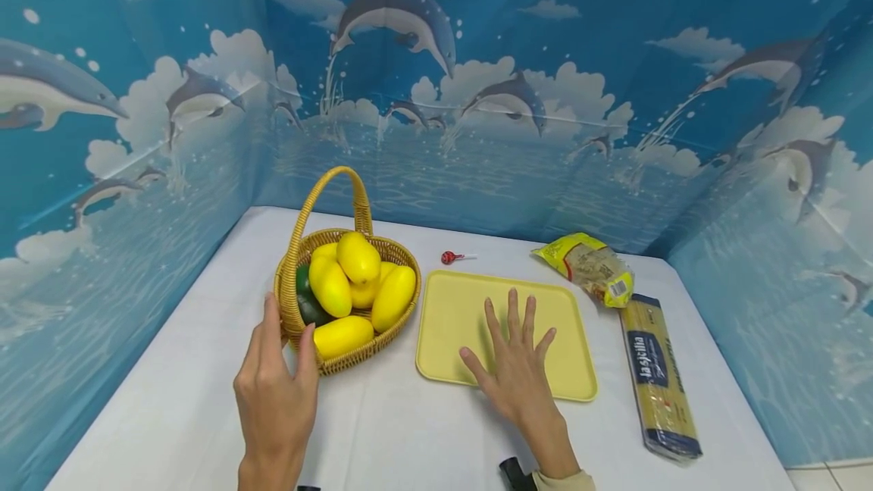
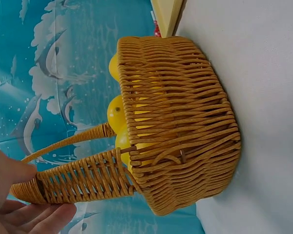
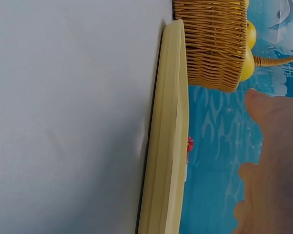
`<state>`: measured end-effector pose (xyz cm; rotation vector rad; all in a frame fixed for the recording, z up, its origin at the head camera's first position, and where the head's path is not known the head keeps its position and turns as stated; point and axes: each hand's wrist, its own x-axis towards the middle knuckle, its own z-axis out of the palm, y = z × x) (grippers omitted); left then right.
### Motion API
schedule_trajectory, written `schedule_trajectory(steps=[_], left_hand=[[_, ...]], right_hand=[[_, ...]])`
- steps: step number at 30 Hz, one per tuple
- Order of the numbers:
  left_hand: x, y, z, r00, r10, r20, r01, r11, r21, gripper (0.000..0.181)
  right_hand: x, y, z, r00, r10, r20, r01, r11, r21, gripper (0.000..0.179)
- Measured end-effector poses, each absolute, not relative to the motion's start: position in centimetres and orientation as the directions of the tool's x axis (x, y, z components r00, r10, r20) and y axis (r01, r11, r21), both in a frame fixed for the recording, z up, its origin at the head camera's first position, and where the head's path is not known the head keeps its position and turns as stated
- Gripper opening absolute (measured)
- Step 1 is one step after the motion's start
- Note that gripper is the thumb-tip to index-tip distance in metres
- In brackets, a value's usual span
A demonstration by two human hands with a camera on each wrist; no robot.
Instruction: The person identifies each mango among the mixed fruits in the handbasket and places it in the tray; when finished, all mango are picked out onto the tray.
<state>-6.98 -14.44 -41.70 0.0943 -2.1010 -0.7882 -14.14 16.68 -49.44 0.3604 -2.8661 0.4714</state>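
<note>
A brown wicker basket (image 1: 355, 364) with a tall handle stands at the left, filled with several yellow mangoes (image 1: 392, 300) and a dark green fruit (image 1: 310, 298) whose kind I cannot tell. My left hand (image 1: 276, 392) is at the basket's near left side, thumb and fingers apart; in the left wrist view it overlaps the handle (image 2: 83, 178), and contact is unclear. Palm down, my right hand (image 1: 518, 373) spreads its fingers above a pale yellow tray (image 1: 443, 317). The right wrist view shows this hand (image 3: 278, 165) above the rim of the tray (image 3: 166, 146).
Behind the tray lies a red lollipop (image 1: 449, 257) with a white stick. To the right are a yellow snack bag (image 1: 592, 267) and a long pack of spaghetti (image 1: 658, 377). A blue dolphin-print curtain (image 1: 436, 165) walls in the white-covered table (image 1: 382, 430).
</note>
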Motion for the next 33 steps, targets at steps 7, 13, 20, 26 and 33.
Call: schedule_trajectory(steps=[7, 13, 20, 26, 33], left_hand=[[-6.8, -14.7, -42.6, -0.656, -0.335, 0.676, 0.210, 0.779, 0.590, 0.083], [-6.7, -14.6, -43.7, -0.664, -0.343, 0.664, 0.224, 0.756, 0.615, 0.088], [-6.8, -14.6, -44.5, -0.680, -0.367, 0.634, 0.212, 0.730, 0.650, 0.083], [-6.8, -14.5, -44.4, -0.693, -0.391, 0.606, 0.181, 0.719, 0.671, 0.060], [-6.9, -14.7, -44.3, -0.716, -0.404, 0.570, 0.138, 0.719, 0.682, 0.051]], right_hand=[[-14.3, 16.4, -49.2, -0.947, -0.214, 0.240, -0.282, 0.911, -0.299, 0.090], [-14.6, 16.3, -49.0, -0.946, -0.223, 0.235, -0.288, 0.911, -0.294, 0.090], [-15.1, 16.0, -47.5, -0.955, -0.259, 0.146, -0.297, 0.856, -0.423, 0.097], [-16.0, 15.3, -45.2, -0.961, -0.262, 0.086, -0.265, 0.793, -0.549, 0.106], [-17.5, 14.0, -42.7, -0.936, -0.293, 0.197, -0.351, 0.717, -0.603, 0.095]])
